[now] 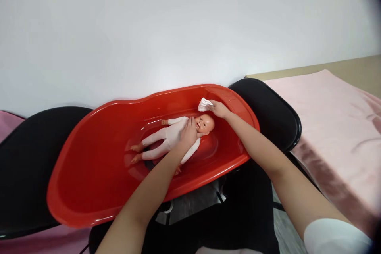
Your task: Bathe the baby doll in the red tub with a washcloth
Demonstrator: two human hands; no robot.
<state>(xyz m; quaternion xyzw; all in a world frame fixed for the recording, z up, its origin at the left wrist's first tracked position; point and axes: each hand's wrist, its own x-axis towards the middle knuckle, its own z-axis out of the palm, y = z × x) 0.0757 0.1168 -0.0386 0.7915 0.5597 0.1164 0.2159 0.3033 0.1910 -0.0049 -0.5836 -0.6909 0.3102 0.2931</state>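
Note:
A baby doll (166,139) in a pale pink suit lies on its back inside a red plastic tub (89,166), head to the right. My left hand (189,131) rests flat on the doll's chest, fingers spread toward its chin. Just above the doll's head, my right hand (219,108) pinches a small white cloth (204,104) near the tub's far rim.
The tub rests across two black chairs (26,174) (270,115) against a white wall. A table draped in a pink cloth (333,127) stands to the right. More pink fabric (8,121) shows at the far left.

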